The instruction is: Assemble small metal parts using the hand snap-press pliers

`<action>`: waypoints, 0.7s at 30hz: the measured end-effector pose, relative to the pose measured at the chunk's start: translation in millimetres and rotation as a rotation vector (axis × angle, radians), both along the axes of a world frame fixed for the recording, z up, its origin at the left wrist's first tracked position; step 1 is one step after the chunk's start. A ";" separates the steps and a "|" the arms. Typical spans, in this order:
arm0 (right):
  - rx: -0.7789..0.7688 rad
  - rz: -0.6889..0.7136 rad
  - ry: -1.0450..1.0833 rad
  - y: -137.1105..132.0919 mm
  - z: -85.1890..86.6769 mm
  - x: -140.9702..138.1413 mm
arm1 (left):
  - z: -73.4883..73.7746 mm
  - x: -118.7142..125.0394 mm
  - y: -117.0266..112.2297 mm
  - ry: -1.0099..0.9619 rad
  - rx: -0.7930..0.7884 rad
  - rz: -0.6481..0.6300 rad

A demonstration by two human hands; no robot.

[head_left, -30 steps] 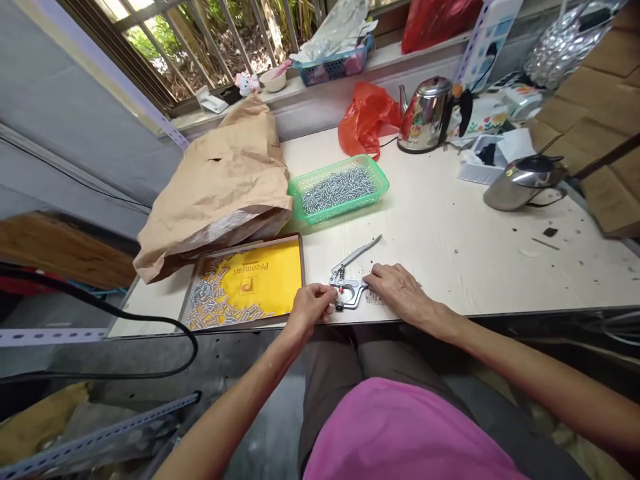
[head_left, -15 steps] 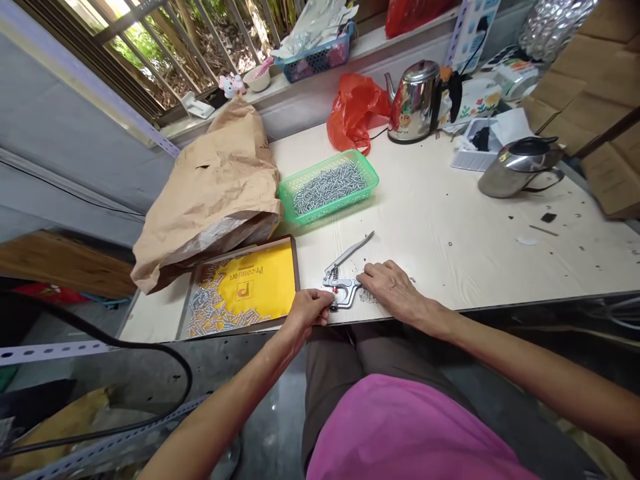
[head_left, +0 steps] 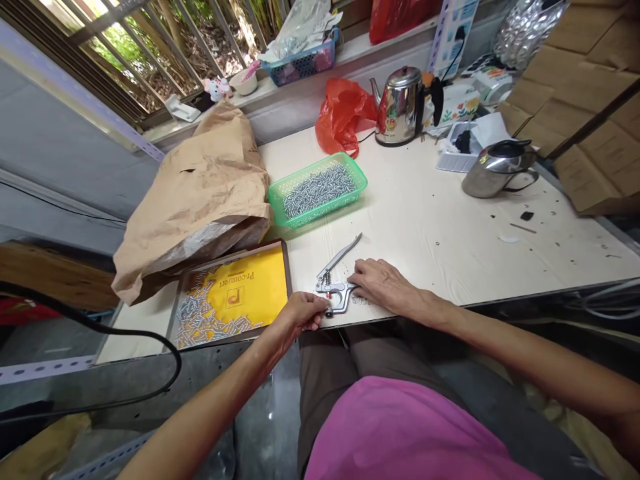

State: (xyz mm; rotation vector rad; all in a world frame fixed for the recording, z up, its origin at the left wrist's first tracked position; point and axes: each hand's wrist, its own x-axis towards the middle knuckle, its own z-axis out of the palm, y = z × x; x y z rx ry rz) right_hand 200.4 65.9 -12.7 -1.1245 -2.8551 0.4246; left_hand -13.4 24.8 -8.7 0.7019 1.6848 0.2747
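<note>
At your desk's near edge, the pliers lie between your left fingers and your right fingers. Left of your hands sits the tray, rods at its left and near sides, the paper bag behind it. Beyond the pliers stands the basket, also holding rods — behind that, the plastic bag, with the kettle to its right.

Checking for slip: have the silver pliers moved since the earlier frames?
No, not noticeably. Against the green basket, the silver pliers keep about the same place, on its near side; the whole view has shifted.
</note>
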 end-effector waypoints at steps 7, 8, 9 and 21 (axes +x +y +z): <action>-0.018 0.123 -0.075 53.4 -7.0 6.2 | -0.7 0.2 -5.1 0.002 0.014 -0.025; -0.037 0.154 -0.100 59.2 -9.3 4.9 | -0.9 0.5 -5.9 0.009 0.011 -0.024; -0.051 0.177 -0.115 63.5 -10.9 3.5 | -1.1 0.8 -6.6 0.014 0.009 -0.025; 0.009 0.156 -0.131 59.0 2.4 -3.8 | 2.0 4.0 -13.8 0.002 0.047 -0.004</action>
